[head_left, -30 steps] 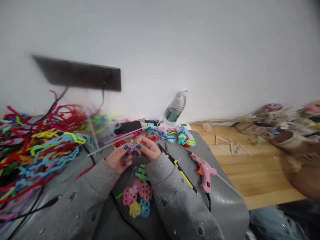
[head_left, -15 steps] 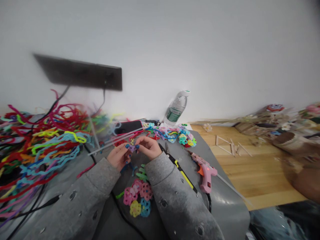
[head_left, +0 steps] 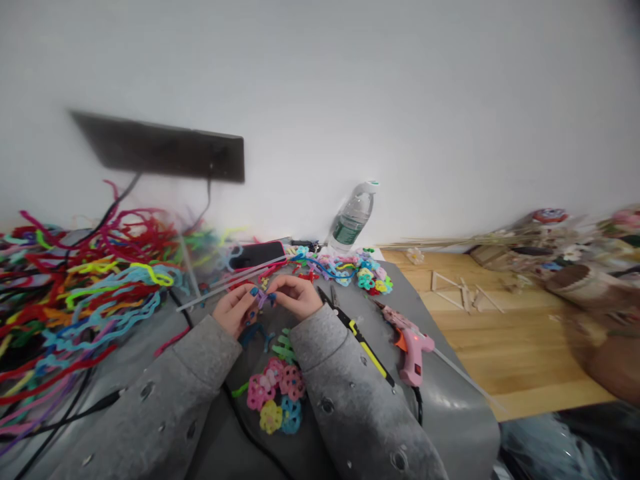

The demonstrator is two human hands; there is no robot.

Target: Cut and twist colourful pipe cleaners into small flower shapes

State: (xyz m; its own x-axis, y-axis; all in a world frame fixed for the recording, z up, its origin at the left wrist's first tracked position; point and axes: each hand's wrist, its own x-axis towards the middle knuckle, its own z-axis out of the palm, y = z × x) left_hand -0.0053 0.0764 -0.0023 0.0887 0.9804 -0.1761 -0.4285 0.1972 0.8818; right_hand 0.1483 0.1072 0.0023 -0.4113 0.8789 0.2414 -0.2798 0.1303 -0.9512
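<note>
My left hand [head_left: 235, 309] and my right hand [head_left: 296, 295] meet over the grey mat [head_left: 450, 400], fingers pinched together on a small purple pipe-cleaner piece [head_left: 261, 297]. Both wear grey sleeves and blue nail polish. Below the hands lie finished pipe-cleaner flowers [head_left: 276, 396] in pink, yellow and blue, with green bits [head_left: 285, 347] just above them.
A big heap of coloured pipe cleaners [head_left: 80, 293] fills the left. A pink glue gun [head_left: 410, 339] and black-yellow cutters [head_left: 357, 337] lie to the right. A phone [head_left: 256, 254], more flowers [head_left: 350, 268] and a water bottle [head_left: 353, 216] stand by the wall. Another person's arm [head_left: 607, 363] is at right.
My hands have drawn slightly closer together and keep working the purple piece; the fingers have shifted a little. Nothing else has moved.
</note>
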